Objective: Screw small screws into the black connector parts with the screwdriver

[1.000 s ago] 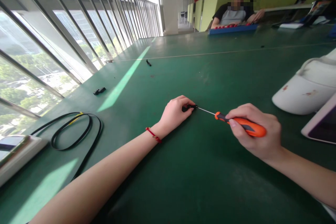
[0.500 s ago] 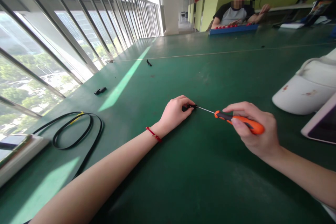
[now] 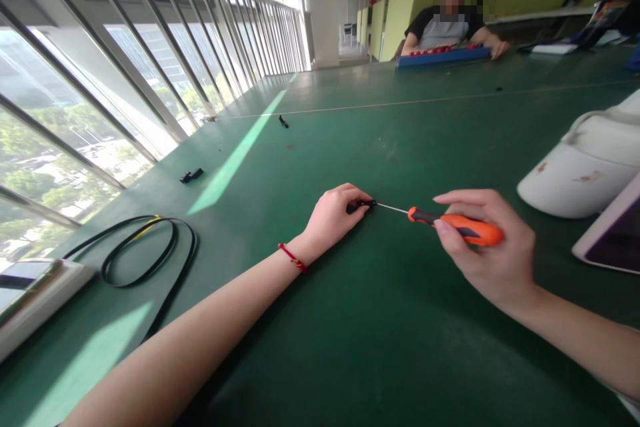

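Observation:
Near the middle of the green table, my left hand pinches a small black part against the tabletop. A red bracelet circles that wrist. To the right, my right hand holds an orange and black screwdriver by its handle, thumb below and fingertips above, the index finger lifted a little off it. The thin metal shaft points left, and its tip meets the black part. My fingers partly hide the black part.
A looped black cable and a white-edged device lie at left. Small black pieces rest beyond them. A white container and a tablet-like device stand right. Across the table, a person sits behind a blue tray.
The fingers of my right hand have loosened and shifted on the handle, which has turned slightly. My left hand stays put. The other person's raised hand has come down beside the blue tray.

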Demonstrator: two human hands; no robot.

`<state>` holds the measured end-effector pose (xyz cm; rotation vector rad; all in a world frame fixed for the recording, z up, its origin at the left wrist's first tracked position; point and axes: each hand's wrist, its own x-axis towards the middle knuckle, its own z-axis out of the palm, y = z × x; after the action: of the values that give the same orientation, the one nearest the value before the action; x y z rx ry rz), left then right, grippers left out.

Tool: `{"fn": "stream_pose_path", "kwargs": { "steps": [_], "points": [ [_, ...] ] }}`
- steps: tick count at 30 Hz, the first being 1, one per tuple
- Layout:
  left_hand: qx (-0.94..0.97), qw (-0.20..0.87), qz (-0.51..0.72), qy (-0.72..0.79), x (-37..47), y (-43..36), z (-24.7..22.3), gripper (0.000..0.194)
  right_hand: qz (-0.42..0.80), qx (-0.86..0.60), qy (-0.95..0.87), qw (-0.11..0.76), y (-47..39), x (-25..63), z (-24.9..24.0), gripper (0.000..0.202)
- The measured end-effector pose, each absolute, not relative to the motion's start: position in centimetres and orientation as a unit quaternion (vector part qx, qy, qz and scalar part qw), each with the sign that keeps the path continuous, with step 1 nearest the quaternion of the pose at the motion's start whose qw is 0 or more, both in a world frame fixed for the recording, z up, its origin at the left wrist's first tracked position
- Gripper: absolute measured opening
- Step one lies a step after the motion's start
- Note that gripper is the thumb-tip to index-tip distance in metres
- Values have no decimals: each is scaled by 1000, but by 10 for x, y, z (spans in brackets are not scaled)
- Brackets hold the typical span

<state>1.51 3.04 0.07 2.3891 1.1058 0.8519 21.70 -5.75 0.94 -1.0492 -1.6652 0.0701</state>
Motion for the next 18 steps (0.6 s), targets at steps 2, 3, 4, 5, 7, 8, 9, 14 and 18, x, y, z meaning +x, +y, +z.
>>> {"fn": "stream_pose_path", "kwargs": {
  "steps": [2,3,4,5,7,8,9,14,18],
  "points": [
    [849,187,303,390,15,31,0,18,45,-420,-685,593,-56,217,8,37],
    [850,188,304,388,15,31,0,18,60,-415,-682,599,-55,218,8,42],
    [850,189,304,387,15,31,0,18,76,-419,-685,591,-55,218,8,41],
    [850,189,304,386,15,31,-1,18,84,-432,-692,572,-56,218,8,35],
    [851,188,304,385,15,31,-1,18,83,-460,-703,536,-57,217,9,16],
    [852,187,304,384,14,31,-1,18,77,-471,-701,530,-59,216,10,10],
    [853,185,303,383,14,31,0,18,71,-477,-693,536,-59,216,11,10],
    [856,169,293,390,15,29,1,18,47,-488,-657,574,-56,213,25,27],
    [861,156,284,392,16,30,1,18,56,-516,-681,517,-44,211,49,18]
  ]
}}
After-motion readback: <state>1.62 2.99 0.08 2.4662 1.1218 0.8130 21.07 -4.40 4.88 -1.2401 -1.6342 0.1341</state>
